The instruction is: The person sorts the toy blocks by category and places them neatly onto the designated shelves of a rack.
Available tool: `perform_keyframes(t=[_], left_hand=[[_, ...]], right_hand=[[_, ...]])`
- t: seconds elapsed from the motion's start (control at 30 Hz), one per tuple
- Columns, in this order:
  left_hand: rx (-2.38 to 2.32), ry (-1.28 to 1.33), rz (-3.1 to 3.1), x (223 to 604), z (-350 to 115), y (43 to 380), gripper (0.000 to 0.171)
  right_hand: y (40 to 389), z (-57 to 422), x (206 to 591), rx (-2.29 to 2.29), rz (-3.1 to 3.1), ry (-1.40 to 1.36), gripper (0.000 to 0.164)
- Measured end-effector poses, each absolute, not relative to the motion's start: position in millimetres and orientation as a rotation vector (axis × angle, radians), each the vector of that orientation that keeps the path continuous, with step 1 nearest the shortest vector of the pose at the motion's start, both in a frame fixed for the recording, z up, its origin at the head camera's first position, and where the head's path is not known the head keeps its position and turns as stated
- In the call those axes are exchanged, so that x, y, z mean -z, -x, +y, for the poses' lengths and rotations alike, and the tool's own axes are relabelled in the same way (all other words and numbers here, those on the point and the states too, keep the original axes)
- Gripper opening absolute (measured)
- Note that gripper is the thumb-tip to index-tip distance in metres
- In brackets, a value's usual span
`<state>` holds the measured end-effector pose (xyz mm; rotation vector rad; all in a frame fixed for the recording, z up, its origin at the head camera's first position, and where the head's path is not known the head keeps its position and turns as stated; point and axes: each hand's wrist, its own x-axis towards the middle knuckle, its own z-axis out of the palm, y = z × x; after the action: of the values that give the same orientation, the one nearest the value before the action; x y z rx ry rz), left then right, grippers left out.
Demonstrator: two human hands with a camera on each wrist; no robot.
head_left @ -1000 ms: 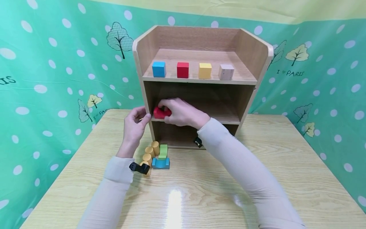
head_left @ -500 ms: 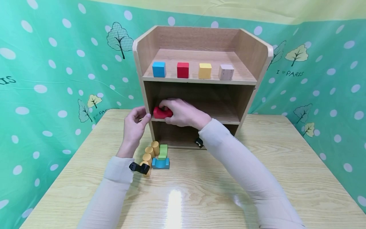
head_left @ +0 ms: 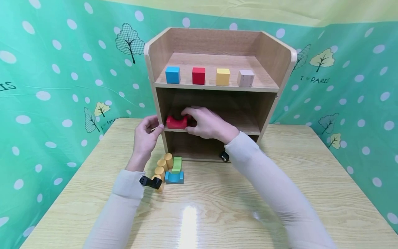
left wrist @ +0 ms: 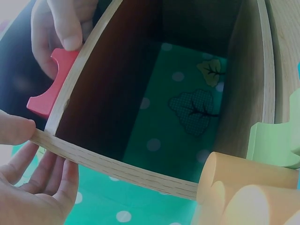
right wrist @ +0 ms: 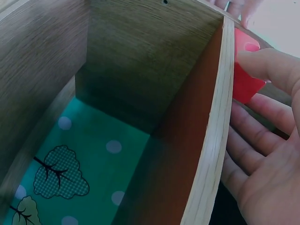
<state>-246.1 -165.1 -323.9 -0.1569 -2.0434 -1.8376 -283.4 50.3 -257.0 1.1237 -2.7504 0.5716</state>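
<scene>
A red arch-shaped block (head_left: 176,123) sits at the left end of the middle shelf of a small wooden shelf unit (head_left: 217,88), its hollow facing up. My right hand (head_left: 206,122) is at the block's right end, thumb in front and index finger behind. In the left wrist view the right thumb tip lies right at the red block's (left wrist: 52,89) end. The right wrist view shows that hand's (right wrist: 267,126) other fingers extended loosely below the block. With thumb on the front edge and fingers outside, my left hand (head_left: 146,138) pinches the unit's left side panel.
Four-sided cubes in blue (head_left: 172,75), red (head_left: 198,76), yellow (head_left: 222,77) and pale grey (head_left: 246,78) line the top shelf. On the table by the unit's left foot stand several yellow cylinders (head_left: 160,171), a green block (head_left: 176,165) and a blue arch block (head_left: 174,177).
My right hand has slid to the right along the red arch block, uncovering most of it. The block stays at the shelf's left end, and my left hand has kept its place.
</scene>
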Motion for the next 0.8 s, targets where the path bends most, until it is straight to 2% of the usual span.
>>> perform_keyframes(t=[0.8], left_hand=[[1.84, 0.161, -2.046, 325, -165, 246, 0.035]], right_hand=[[261, 82, 266, -0.65, -2.598, -1.103, 0.041]])
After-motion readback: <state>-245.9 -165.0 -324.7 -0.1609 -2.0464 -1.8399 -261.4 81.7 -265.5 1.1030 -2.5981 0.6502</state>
